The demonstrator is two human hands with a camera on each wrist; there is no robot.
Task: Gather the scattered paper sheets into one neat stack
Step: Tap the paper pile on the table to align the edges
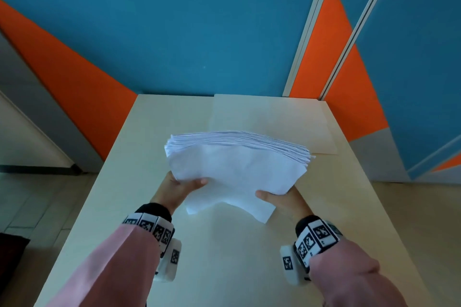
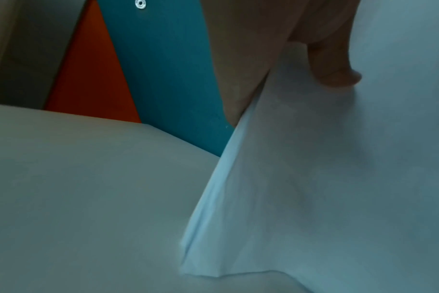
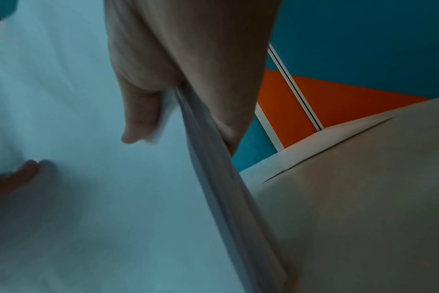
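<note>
A thick stack of white paper sheets point(image 1: 232, 167) stands on edge on the pale table point(image 1: 139, 147), its lower edge touching the top and its upper edges fanned toward the wall. My left hand point(image 1: 179, 188) grips the stack's left side, thumb on the near face. My right hand point(image 1: 280, 198) grips the right side the same way. In the left wrist view the thumb point(image 2: 331, 65) presses on the stack point(image 2: 338, 178). The right wrist view shows my right hand's thumb point(image 3: 138, 119) on the front sheet point(image 3: 88, 198), with fingers behind the layered edge.
A beige sheet or folder point(image 1: 274, 122) lies flat at the table's far right, behind the stack. A blue and orange wall point(image 1: 199, 32) runs just beyond the table's far edge. Bare tabletop point(image 1: 224, 257) stretches between my wrists, and floor point(image 1: 37, 207) lies to the left.
</note>
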